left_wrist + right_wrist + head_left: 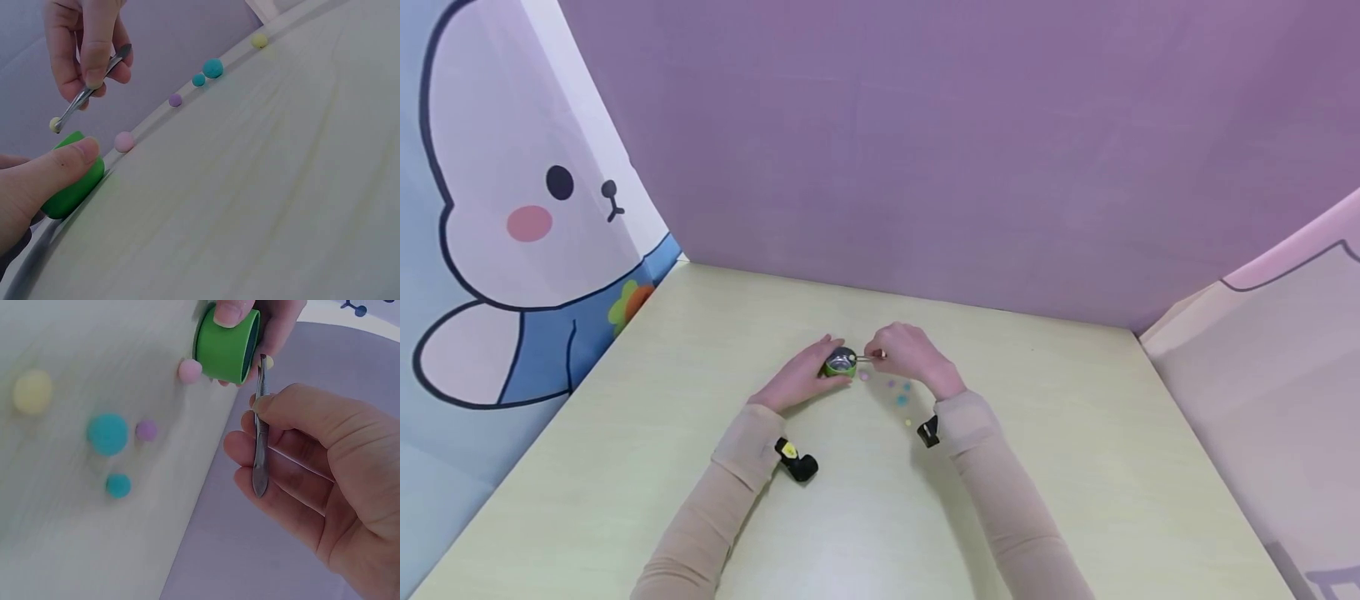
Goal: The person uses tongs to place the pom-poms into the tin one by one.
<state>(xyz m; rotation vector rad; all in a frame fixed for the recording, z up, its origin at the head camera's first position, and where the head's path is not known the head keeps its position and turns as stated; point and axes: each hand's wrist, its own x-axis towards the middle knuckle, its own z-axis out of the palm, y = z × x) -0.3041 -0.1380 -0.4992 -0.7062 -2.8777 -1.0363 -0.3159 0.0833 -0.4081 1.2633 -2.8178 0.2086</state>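
My left hand (801,375) grips a small round green container (225,351), thumb on one side and fingers round the other. In the head view the container sits on the table with its mouth up and a dark, shiny inside. My right hand (910,350) pinches metal tweezers (260,447) between thumb and fingers. At their tips is a tiny pale yellow ball (53,124), just above the container's rim in the left wrist view. A pink ball (190,372) lies right beside the container.
Between my forearms on the pale table (850,533) lie a purple ball (146,430), a large teal ball (107,434), a small teal ball (118,485) and a yellow ball (33,392). A purple backdrop (925,167) stands behind, with printed side panels left and right.
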